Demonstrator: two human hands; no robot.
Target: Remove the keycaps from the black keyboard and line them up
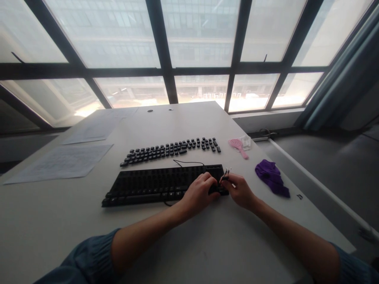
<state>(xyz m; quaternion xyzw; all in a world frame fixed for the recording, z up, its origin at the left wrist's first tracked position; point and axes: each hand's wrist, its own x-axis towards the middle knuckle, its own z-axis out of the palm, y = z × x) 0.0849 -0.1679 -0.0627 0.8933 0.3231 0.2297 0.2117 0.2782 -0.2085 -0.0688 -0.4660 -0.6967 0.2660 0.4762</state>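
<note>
Keyboard line: here's the keyboard (154,185), black and long, its long axis running left to right across the white table (89,232), the right end angled slightly away from the person.
Keyboard facing: keys up, near long edge towards the person, lettered keys showing along that edge.
Keyboard and hands: most of its length stretches out to the left of both hands, which gather at its right end.
Left hand: the left hand (201,189) is over the right part of the keyboard, fingers bent, thumb low at the near edge; whether it grips anything, I cannot tell.
Right hand: just beside it, the right hand (239,191) pinches a wire tool (226,173), thin shiny prongs poking upward above the keyboard's right end.
Keycaps: beyond the keyboard, small dark blocky keycaps (167,149) stand in slanting rows on the smooth tabletop.
Cable: a thin black cable (192,162) loops out between keyboard and keycaps.
Right side: pink brush (236,144), rounded head and short handle, beside a crumpled purple cloth (271,175), soft and folded.
Left side: flat, thin paper sheets (59,161).
</note>
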